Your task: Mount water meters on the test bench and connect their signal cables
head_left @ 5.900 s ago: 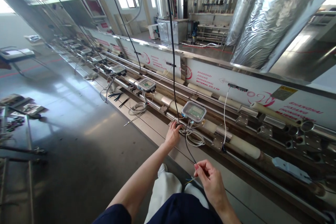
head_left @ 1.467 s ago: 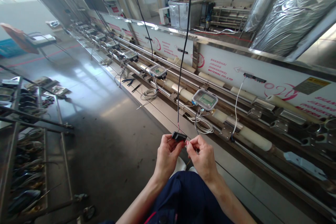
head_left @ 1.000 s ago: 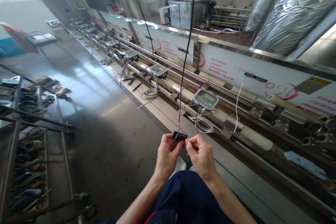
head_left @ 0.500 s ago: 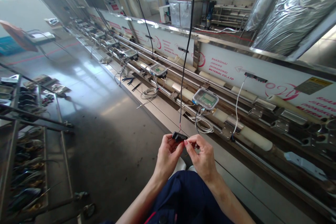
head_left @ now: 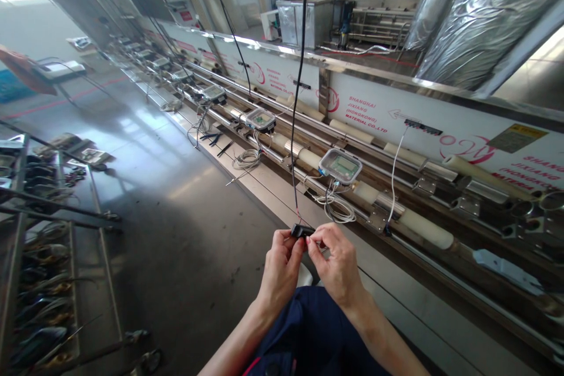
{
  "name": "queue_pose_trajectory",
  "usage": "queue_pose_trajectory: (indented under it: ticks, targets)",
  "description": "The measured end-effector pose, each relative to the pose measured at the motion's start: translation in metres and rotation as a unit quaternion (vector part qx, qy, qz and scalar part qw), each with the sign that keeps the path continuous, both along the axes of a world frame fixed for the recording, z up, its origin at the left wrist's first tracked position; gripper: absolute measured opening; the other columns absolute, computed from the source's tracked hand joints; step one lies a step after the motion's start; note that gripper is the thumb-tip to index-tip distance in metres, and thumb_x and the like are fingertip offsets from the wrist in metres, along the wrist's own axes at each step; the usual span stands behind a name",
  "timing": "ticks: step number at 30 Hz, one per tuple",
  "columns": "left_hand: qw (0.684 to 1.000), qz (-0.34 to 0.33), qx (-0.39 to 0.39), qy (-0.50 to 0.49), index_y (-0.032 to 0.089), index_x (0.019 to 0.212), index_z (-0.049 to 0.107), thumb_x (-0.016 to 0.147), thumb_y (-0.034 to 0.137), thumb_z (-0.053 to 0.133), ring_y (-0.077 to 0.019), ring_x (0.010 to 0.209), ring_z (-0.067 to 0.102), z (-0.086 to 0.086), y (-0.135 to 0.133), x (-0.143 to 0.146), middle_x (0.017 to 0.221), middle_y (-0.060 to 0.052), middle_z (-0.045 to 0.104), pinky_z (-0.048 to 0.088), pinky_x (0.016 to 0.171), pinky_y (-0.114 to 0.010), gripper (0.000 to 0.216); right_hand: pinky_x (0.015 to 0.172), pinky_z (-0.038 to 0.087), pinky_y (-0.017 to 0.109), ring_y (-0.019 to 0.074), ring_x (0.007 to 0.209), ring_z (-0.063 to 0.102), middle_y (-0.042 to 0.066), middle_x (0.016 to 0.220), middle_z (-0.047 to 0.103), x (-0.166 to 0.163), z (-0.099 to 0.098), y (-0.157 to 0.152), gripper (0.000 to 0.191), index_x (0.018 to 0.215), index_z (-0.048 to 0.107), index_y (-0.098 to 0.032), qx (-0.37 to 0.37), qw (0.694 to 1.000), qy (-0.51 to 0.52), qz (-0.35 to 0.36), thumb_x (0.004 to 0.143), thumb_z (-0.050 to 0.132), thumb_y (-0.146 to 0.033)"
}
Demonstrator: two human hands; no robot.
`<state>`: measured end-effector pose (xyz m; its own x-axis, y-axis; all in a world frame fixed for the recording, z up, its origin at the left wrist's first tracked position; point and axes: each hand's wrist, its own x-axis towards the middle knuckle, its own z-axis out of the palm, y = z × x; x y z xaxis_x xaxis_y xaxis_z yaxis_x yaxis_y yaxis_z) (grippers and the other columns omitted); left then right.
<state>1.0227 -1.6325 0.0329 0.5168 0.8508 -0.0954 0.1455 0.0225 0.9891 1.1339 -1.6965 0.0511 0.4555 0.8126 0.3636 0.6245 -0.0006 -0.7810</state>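
Note:
My left hand (head_left: 282,267) pinches a small black connector block (head_left: 301,230) at the lower end of a black cable (head_left: 301,76) that hangs from above. My right hand (head_left: 335,263) is closed too, its fingertips pressed against the right side of the block, on thin wires I can hardly make out. Both hands are held above my lap in dark blue trousers. Just beyond them, a clear-lidded box (head_left: 340,165) with a green board inside sits on the steel machine rail, with a coil of white wire (head_left: 333,209) under it.
A long steel conveyor frame (head_left: 440,129) with cream rollers runs from the right into the far left, carrying more clear-lidded boxes (head_left: 260,119) and wire coils (head_left: 247,158). Pliers (head_left: 211,137) lie on its ledge. A metal rack (head_left: 44,247) stands at the left. Foil-wrapped ducts (head_left: 467,12) rise behind.
Earlier my left hand reached to the rail while the right held a wire. Both hands have since come together on the black connector, and over the last second only the fingertips shifted slightly.

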Motion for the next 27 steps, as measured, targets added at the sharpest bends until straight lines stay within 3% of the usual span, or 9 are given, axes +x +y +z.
queue_pose_trajectory:
  ticks: [7, 17, 27]
  targets:
    - [1.0, -0.002, -0.009, -0.01, 0.02, 0.096, 0.042, 0.087, 0.036, 0.051, -0.0169, 0.076, 0.062, -0.0002, 0.0001, 0.0022, 0.092, -0.006, 0.067, 0.047, 0.071, -0.027, 0.021, 0.075, 0.046, 0.027, 0.0147, 0.076, 0.055, 0.004, 0.081, 0.055, -0.0009, 0.0007, 0.0009, 0.014, 0.076, 0.057, -0.02, 0.005, 1.0, -0.021, -0.017, 0.086, 0.047, -0.018]
    - [1.0, 0.003, 0.018, 0.023, 0.019, 0.094, 0.041, 0.088, 0.036, 0.05, -0.0166, 0.072, 0.062, 0.0045, -0.0012, 0.0045, 0.085, -0.004, 0.067, 0.045, 0.064, -0.025, 0.02, 0.074, 0.045, 0.027, 0.0143, 0.077, 0.054, 0.004, 0.081, 0.055, -0.001, -0.0026, 0.0002, 0.015, 0.077, 0.057, -0.019, 0.012, 0.999, -0.035, -0.027, 0.087, 0.046, -0.018]
    - [1.0, -0.003, -0.009, -0.001, 0.019, 0.095, 0.041, 0.088, 0.037, 0.049, -0.015, 0.069, 0.06, 0.0005, -0.0014, 0.0039, 0.085, -0.003, 0.067, 0.045, 0.067, -0.026, 0.021, 0.074, 0.045, 0.027, 0.0146, 0.077, 0.054, 0.005, 0.082, 0.055, -0.0021, -0.0036, 0.0001, 0.015, 0.077, 0.057, -0.019, 0.009, 0.999, -0.041, -0.031, 0.087, 0.046, -0.018]
